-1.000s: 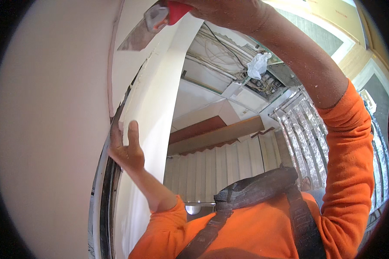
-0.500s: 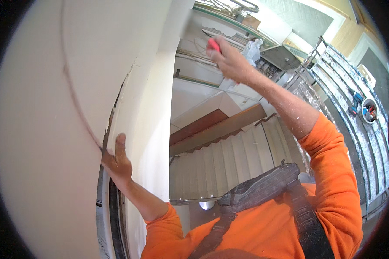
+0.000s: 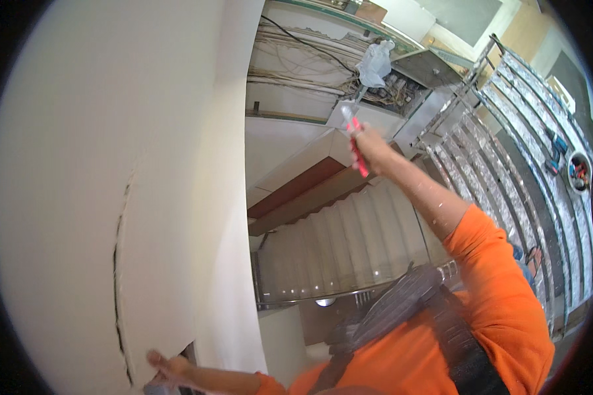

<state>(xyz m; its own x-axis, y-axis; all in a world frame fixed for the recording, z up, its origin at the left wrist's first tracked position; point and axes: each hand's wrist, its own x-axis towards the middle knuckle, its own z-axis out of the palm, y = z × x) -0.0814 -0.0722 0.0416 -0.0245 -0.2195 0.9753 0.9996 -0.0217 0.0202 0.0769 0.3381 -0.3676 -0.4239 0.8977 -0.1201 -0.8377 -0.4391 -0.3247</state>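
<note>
My right hand (image 3: 369, 146) is stretched out away from the wall, gripping a scraper with a red handle (image 3: 356, 150) and a pale metal blade (image 3: 346, 112). My left hand (image 3: 168, 367) rests low against the cream plastered wall (image 3: 72, 197), near the bottom of a long dark crack (image 3: 117, 276) and beside a small dark opening. The fingers of that hand press on the wall surface and hold nothing. My orange sleeves and a grey strap (image 3: 402, 303) fill the lower right.
A white staircase (image 3: 336, 243) with a brown-edged landing drops away below. Bundled cables and an open electrical box (image 3: 389, 85) with a plastic bag hang at the top. Foil-wrapped scaffold rails (image 3: 507, 164) run down the right, with a small bucket of tools (image 3: 578, 172).
My right hand with the scraper has swung off the wall and out to the right. My left hand has slid lower along the wall edge, and my view has tilted downward.
</note>
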